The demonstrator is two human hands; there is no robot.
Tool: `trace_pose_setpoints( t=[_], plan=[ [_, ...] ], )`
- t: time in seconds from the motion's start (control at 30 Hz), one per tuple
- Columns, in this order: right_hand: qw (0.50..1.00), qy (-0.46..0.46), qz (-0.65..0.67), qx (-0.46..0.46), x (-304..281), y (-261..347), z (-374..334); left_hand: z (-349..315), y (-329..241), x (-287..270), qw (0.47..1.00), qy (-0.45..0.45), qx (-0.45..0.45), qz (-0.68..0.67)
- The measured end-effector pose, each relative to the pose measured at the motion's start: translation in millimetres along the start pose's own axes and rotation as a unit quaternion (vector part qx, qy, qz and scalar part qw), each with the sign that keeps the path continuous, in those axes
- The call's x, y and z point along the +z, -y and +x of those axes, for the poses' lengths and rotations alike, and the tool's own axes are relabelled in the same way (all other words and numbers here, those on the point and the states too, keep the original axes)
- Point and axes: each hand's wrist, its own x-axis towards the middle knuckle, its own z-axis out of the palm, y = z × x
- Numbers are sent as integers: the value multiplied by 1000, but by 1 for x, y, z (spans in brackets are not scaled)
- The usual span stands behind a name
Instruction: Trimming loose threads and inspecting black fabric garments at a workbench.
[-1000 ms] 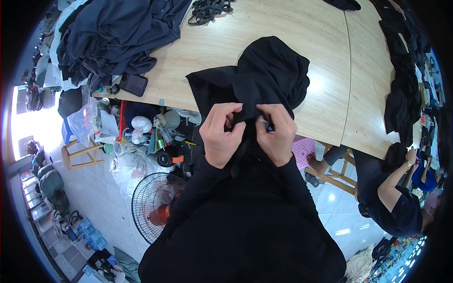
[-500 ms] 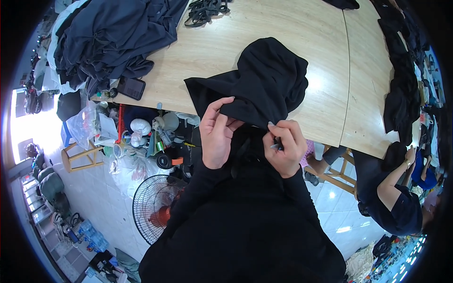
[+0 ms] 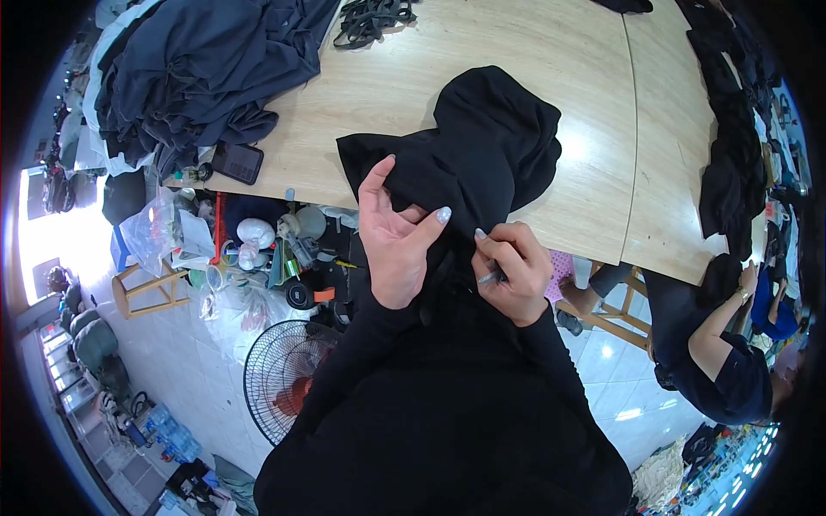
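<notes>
A black cloth garment [image 3: 499,138] lies bunched on the near edge of the table, its near end hanging toward my lap. My left hand [image 3: 397,245] is open beside its left part, thumb and forefinger spread apart, some fingers behind the cloth. With thumb and forefinger, my right hand [image 3: 516,275] pinches the garment's near edge. A small dark grey tool [image 3: 492,277], perhaps thread snips, sits in the curl of the same hand; most of it is hidden by the fingers.
A heap of dark navy garments [image 3: 206,77] covers the table's far left, with a phone [image 3: 237,162] near it. Dark straps [image 3: 372,21] lie at the far edge. A fan [image 3: 288,378] stands on the floor at left. Another person [image 3: 727,370] works at right.
My left thumb and forefinger have let go of the cloth edge and spread apart. My right hand keeps its pinch and has shifted slightly left.
</notes>
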Motion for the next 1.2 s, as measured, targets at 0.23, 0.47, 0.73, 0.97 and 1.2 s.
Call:
trace_pose_setpoints(
  t=[0.23,0.47,0.73,0.97,1.2],
  plan=[
    [996,0,59,65,-5,13,10,-3,-3,4,998,32,25,45],
    [993,-34,71,88,-4,19,28,-6,-7,9,995,65,14,79],
    [991,16,78,107,1,17,37,-13,-3,2,988,84,27,129],
    [988,81,71,113,7,7,33,-12,-1,0,984,98,40,145],
    [964,49,174,194,-2,0,24,-5,-6,3,988,77,17,130]
  ],
)
